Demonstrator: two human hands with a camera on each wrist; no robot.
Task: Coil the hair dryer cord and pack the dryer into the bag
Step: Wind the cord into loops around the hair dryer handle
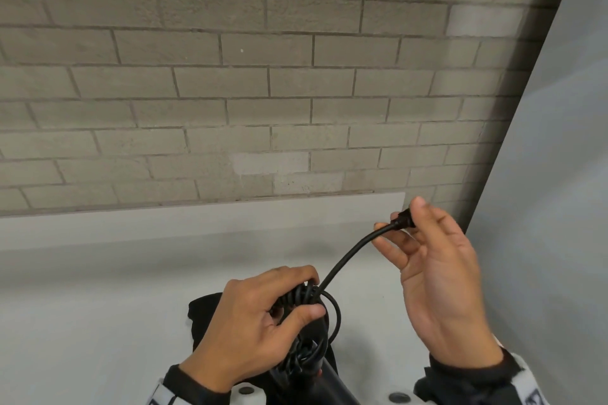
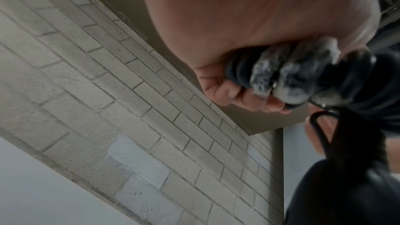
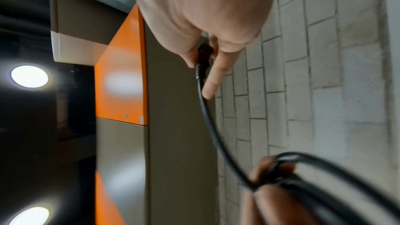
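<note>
My left hand point(image 1: 263, 316) grips a bundle of coiled black cord point(image 1: 306, 302) wound round the hair dryer's handle. The black dryer body point(image 1: 325, 381) runs down to the bottom edge of the head view. A free length of cord point(image 1: 345, 260) arcs up and right to the plug point(image 1: 399, 222), which my right hand point(image 1: 427, 270) pinches between thumb and fingers. The right wrist view shows the plug point(image 3: 203, 54) between the fingers and the cord point(image 3: 214, 136) curving down to the left hand. In the left wrist view the fingers wrap the coil point(image 2: 240, 67). A black bag point(image 1: 204, 309) lies on the counter under the left hand.
A pale counter point(image 1: 98, 306) runs to a low backsplash below a grey brick wall point(image 1: 230, 92). A plain grey panel point(image 1: 559, 174) closes the right side. An overhead cabinet edge sits above. Orange and grey cabinet fronts point(image 3: 121, 74) appear in the right wrist view.
</note>
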